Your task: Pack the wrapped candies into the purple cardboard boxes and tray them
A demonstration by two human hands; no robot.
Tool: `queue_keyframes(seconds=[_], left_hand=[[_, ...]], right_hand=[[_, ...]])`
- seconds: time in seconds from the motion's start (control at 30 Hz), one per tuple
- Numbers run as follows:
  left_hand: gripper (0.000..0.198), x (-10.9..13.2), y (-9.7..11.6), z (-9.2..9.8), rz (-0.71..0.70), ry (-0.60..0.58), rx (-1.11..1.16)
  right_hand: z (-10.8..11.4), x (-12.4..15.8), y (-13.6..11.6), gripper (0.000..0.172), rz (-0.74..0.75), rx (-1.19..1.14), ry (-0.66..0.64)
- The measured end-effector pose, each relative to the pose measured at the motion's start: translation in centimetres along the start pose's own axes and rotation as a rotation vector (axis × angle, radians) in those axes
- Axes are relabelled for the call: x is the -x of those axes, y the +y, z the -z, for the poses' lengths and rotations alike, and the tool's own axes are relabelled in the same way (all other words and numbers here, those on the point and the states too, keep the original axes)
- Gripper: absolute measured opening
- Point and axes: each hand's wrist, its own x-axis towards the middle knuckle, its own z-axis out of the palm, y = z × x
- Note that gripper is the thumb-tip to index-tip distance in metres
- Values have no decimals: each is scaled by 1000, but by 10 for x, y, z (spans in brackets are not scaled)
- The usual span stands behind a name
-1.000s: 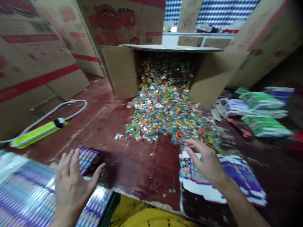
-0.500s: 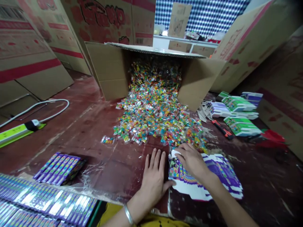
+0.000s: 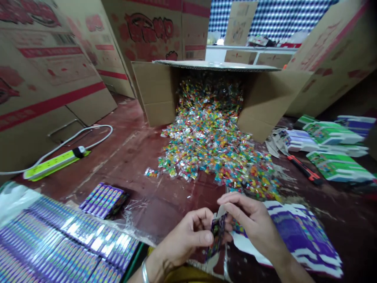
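Leaning in the lower middle of the frame, a small purple carton (image 3: pixel 217 232) is held by the left hand (image 3: pixel 191 236), thumb closed on its front and fingers behind. The right hand (image 3: pixel 253 220) has its thumb and first finger bent close together at the white top flap; I cannot tell if they grip it. Half a second ago, the left hand lay flat beside the fanned purple cartons (image 3: pixel 297 232) at the lower right; now it has one carton up, so both hands are busy with just that one. Little candy bags (image 3: pixel 206 141) spill from a big cardboard box (image 3: pixel 160 94) at the upper middle. Five purple boxes (image 3: pixel 103 199) lie side by side, lower left.
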Motion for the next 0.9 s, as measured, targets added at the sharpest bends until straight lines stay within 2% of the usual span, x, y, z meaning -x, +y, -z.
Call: queue_keyframes(seconds=[0.07,0.1,0.17,0.27,0.37,0.47,0.5,0.53,0.63,0.67,0.7,0.8,0.9], left_hand=[[49,5,3,2,-40,24,27],[52,7,5,3,-60,44,19],[56,12,8,4,-82,62,-11],[56,20,13,7,-68,62,-81],[52,30,17,8,-10,34,-206],[36,38,17,10,58,42,-353],[32,39,16,11,51,84,-389],[31,39,15,12,18,148,-418],[29,35,9,13,-157,367,-444],[28,33,5,13,-214,431,-437],[27,31,2,13,-255,485,-428],[24,23,-12,14,-311,626,-428],[25,16,-23,16,-431,788,-394]], right_hand=[[-10,6,1,30,178,167,89],[-13,10,1,38,249,238,75],[-18,17,-1,48,291,314,-73],[-19,20,-10,51,174,305,-278],[-11,16,-22,29,3,219,-445],[-4,10,-28,12,-91,109,-662],[-4,8,-27,11,-101,76,-655],[-7,6,-26,11,-110,45,-582],[-25,3,-18,21,-140,-81,-210],[-33,2,-14,26,-141,-121,-141],[-42,3,-11,28,-130,-145,-117],[-67,6,0,16,-65,-85,-25],[-84,8,8,37,-33,-17,135]])
